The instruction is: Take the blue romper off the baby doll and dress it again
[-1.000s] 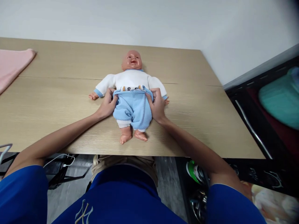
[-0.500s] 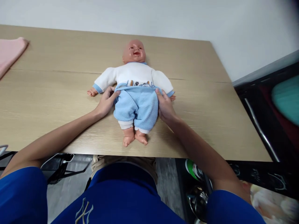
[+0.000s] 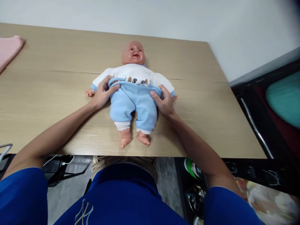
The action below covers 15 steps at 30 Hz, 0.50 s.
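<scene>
A baby doll (image 3: 134,53) lies on its back on the table, head toward the wall and bare feet toward me. It wears a white top (image 3: 136,70) with blue cuffs and a printed or stitched pattern at the belly. On its legs are fluffy light-blue pants (image 3: 138,101) with white ankle cuffs. My left hand (image 3: 103,92) grips the waistband at one side, thumb outside and fingers tucked behind the edge. At the opposite side my right hand (image 3: 164,100) pinches the waistband the same way. Between them the band is stretched wide, standing off the belly on the left.
The wooden table (image 3: 58,109) has a seam running across it. A folded pink cloth (image 3: 10,50) lies at the far left. To the right stands a black-framed rack (image 3: 254,125) holding a teal item (image 3: 283,97). A white wall (image 3: 117,15) is behind the table.
Both hands have pulled the waistband outward and slightly up toward the chest, so it is wider. The doll's legs have moved apart. The view has shifted slightly.
</scene>
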Each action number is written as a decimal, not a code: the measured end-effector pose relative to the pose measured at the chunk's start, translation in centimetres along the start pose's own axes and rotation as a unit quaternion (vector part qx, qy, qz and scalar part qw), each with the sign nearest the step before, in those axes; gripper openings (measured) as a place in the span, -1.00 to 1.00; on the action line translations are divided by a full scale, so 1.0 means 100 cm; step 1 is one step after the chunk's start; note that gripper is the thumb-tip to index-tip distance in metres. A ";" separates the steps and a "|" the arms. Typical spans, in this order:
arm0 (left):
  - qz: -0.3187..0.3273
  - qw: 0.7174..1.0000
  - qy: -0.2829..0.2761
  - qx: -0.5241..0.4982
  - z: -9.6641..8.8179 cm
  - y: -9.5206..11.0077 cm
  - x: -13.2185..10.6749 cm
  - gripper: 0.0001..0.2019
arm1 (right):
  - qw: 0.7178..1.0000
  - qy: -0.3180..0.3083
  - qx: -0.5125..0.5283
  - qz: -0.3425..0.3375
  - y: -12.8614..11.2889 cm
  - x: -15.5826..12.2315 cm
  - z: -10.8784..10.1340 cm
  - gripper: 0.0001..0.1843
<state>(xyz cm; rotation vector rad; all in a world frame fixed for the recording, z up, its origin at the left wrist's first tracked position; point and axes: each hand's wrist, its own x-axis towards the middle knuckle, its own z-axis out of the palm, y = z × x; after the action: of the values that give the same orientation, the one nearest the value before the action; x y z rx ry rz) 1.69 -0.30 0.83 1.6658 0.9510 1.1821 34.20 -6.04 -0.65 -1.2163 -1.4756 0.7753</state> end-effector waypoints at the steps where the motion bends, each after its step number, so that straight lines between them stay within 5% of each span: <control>1: 0.007 1.000 -0.003 0.006 -0.001 0.002 -0.001 -0.35 | 1.000 0.003 -0.021 -0.015 -0.004 -0.001 -0.001 -0.37; 8: 0.036 0.999 -0.006 -0.008 0.000 0.009 0.017 -0.32 | 0.999 -0.023 -0.007 -0.047 -0.019 0.027 0.007 -0.39; 15: -0.001 0.998 0.030 0.052 -0.005 -0.009 0.009 -0.40 | 0.998 -0.018 0.046 0.035 0.013 0.030 0.012 -0.26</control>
<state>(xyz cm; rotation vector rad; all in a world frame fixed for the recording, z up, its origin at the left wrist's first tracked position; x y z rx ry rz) 1.36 0.93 0.34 1.7190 1.0684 1.2052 33.49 -2.69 -1.26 -1.1949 -1.4156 0.9069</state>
